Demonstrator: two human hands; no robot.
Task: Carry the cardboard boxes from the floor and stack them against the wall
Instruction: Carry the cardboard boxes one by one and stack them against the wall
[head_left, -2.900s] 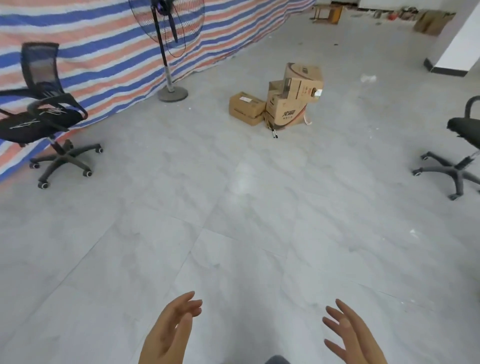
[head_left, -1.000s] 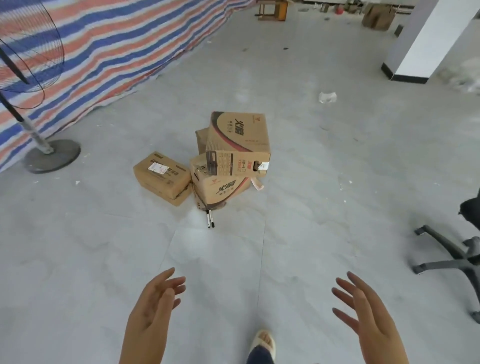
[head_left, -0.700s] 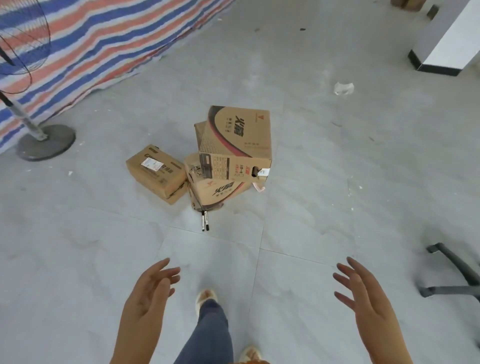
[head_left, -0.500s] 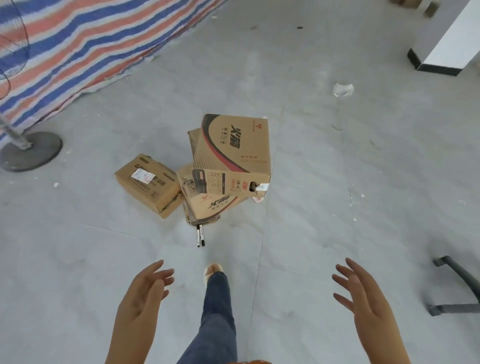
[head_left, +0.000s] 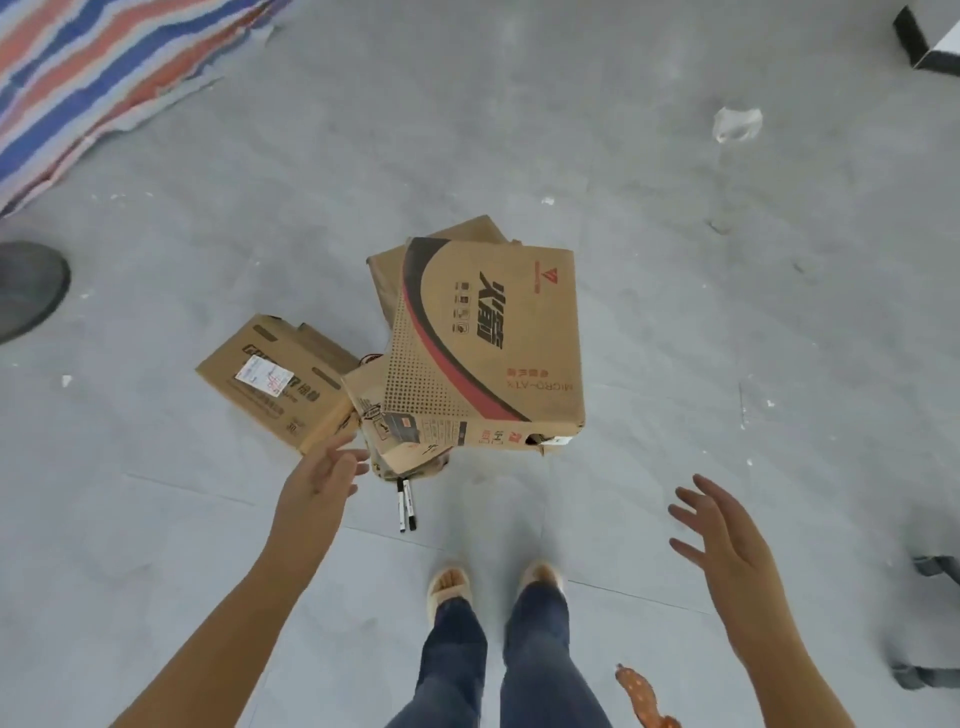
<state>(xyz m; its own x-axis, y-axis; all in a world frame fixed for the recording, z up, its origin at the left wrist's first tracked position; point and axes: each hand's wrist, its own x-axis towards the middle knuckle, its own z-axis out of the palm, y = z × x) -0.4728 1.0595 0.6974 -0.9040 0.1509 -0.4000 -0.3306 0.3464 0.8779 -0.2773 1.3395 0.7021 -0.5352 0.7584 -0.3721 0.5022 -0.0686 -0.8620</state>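
While the person stands on the grey tiled floor (head_left: 675, 312) with both feet (head_left: 449, 584) together, the cardboard boxes sit in a small heap just ahead of the toes. The top box (head_left: 488, 343), printed with a red and black curve, lies tilted across a lower box (head_left: 400, 441) and overhangs it toward the right; a further box (head_left: 441, 244) peeks out behind at the far side. A flatter box with a white label (head_left: 275, 382) rests on the floor at the left, touching the heap.

The left hand (head_left: 319, 480) reaches forward with its fingers spread and loose, tips close to the near left corner of the heap — whether they touch the cardboard I cannot tell. The right hand (head_left: 724, 535) is held out well to the right, fingers straight and splayed, gripping nothing. The two hands are wide apart.

Two black markers (head_left: 406, 504) lie side by side on the floor at the near foot of the heap. A striped tarp (head_left: 88, 73) hangs at the far left, a dark round base (head_left: 26, 291) below it, and a scrap of clear plastic (head_left: 737, 123) lies far right.
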